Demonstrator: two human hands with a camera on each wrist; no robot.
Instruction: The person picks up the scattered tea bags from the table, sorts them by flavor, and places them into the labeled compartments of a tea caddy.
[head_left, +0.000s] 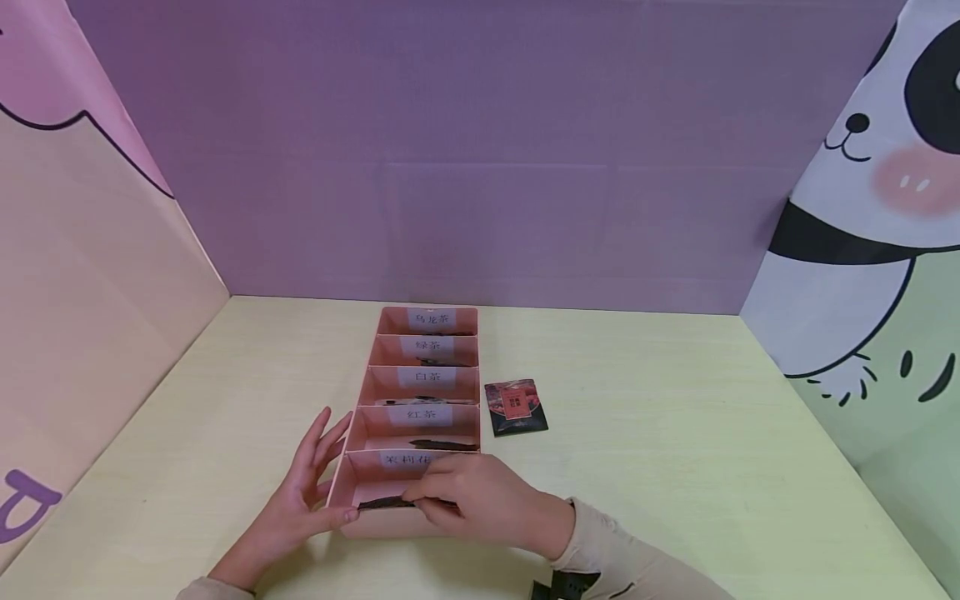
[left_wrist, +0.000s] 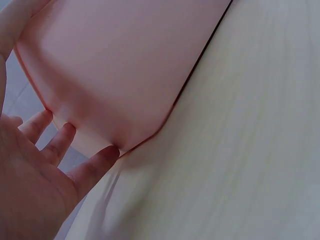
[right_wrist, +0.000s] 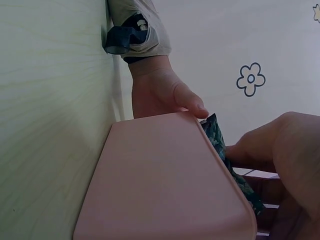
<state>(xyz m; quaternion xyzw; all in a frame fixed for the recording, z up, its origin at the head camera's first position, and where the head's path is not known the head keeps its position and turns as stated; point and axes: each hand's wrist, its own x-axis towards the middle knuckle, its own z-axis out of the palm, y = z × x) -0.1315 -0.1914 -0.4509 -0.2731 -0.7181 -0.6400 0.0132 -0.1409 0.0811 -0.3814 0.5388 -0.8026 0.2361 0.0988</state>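
A long pink divided box (head_left: 408,523) with labelled compartments stands on the table. My right hand (head_left: 480,500) reaches over its nearest compartment and pinches a dark tea packet (head_left: 381,503) by its upper edge. In the right wrist view the tea packet (right_wrist: 215,134) is dark green, pokes up along the box's rim, and is partly hidden by the wall. My left hand (head_left: 296,492) touches the box's near left corner, thumb at the front rim. Its spread, fairly straight fingers (left_wrist: 97,167) rest against the pink side wall in the left wrist view.
A black and red tea packet (head_left: 517,407) lies on the table (head_left: 675,450) right of the box. Dark packets (head_left: 442,445) lie in the farther compartments. A purple wall (head_left: 480,167) closes the back, with printed side panels left and right.
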